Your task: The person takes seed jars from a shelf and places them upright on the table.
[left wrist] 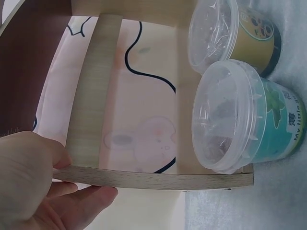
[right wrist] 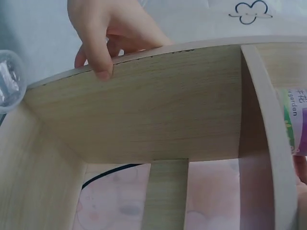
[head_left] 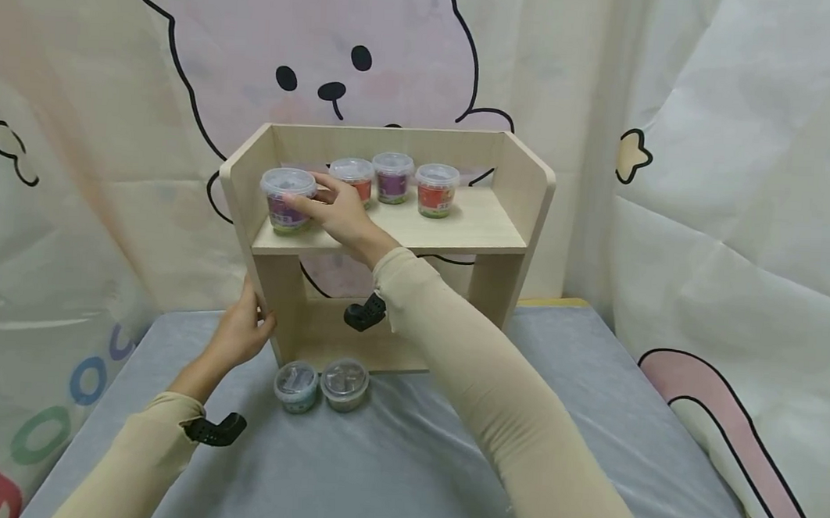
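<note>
A light wooden shelf [head_left: 459, 230] stands on a grey table. Its upper board carries a row of lidded cups. My right hand [head_left: 322, 199] grips the leftmost one, a purple-labelled cup [head_left: 286, 197], near the board's front left corner; the same cup [right wrist: 296, 120] shows at the right wrist view's edge. My left hand [head_left: 251, 322] holds the shelf's left side panel low down, thumb on one face and fingers on the other [left wrist: 72, 184]. That left hand [right wrist: 108, 36] also appears over the panel edge in the right wrist view.
Behind my right hand stand a red cup [head_left: 353, 176], a purple cup [head_left: 393, 176] and another red cup [head_left: 436, 189]. A teal cup [head_left: 296, 385] and a yellowish cup [head_left: 344, 382] sit on the table before the shelf. A cartoon curtain hangs behind.
</note>
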Motion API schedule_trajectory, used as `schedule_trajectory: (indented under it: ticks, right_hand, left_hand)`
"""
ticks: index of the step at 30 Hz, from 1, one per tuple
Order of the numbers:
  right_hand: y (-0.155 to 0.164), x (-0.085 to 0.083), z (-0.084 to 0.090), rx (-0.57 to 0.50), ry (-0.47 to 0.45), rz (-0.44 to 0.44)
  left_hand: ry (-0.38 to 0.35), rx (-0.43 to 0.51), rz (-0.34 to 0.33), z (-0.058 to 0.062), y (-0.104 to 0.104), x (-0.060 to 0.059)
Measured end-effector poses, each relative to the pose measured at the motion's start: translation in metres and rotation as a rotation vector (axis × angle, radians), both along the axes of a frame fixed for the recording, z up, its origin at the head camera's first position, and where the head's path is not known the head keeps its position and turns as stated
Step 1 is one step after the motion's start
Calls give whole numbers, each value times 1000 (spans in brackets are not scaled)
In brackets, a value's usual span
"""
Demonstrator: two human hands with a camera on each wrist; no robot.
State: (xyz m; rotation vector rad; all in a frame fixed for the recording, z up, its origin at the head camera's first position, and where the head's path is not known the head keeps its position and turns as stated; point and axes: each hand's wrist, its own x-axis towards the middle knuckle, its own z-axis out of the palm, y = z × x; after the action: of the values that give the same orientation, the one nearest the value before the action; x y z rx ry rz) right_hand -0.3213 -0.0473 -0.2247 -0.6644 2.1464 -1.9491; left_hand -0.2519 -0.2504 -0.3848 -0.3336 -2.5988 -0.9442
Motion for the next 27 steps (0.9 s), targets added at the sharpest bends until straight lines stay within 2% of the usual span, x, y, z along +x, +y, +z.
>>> schedule_trajectory:
  ticks: [4, 11, 16, 24, 27]
  right_hand:
    - [10, 6, 5, 16, 7, 2]
    - [34, 21, 12, 39, 63, 94]
    - [54, 28, 15, 59, 107, 125]
    - [83, 43, 3, 87, 97, 160]
    - [93, 49, -2, 93, 97, 163]
  left_hand:
    - [18, 18, -18, 1, 1, -3]
    - [12, 17, -11, 4, -1, -5]
    - [9, 26, -24, 4, -1, -6]
    - [-11, 34, 8, -1, 3, 0]
    - [-7, 34, 24, 2, 3, 2]
